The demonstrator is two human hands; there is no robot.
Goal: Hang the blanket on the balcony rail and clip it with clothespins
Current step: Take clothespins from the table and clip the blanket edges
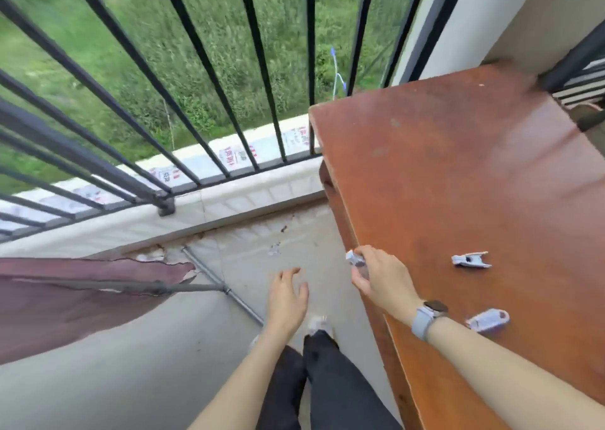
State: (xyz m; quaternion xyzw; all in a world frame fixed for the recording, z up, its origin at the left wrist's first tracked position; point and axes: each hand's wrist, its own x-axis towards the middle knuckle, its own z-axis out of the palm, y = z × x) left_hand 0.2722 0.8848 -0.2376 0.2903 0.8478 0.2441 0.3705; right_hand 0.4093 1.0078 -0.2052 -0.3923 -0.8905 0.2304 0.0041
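Observation:
My right hand (381, 275) hovers over the left edge of a reddish-brown table (458, 174) and pinches a pale blue clothespin (355, 259) between its fingertips. Two more pale clothespins lie on the table: one (471, 260) to the right of that hand, another (488, 321) beside my wrist with the watch. My left hand (289, 295) hangs open over the floor, holding nothing. A maroon blanket (65, 302) drapes over a thin metal bar at the left edge. The black balcony rail (157, 108) with vertical bars runs across the top.
A pale concrete curb (245, 207) runs under the rail. A grey pipe (226, 288) crosses the floor near the blanket. My legs in dark trousers (320, 380) stand between table and blanket. Green grass lies far below beyond the bars.

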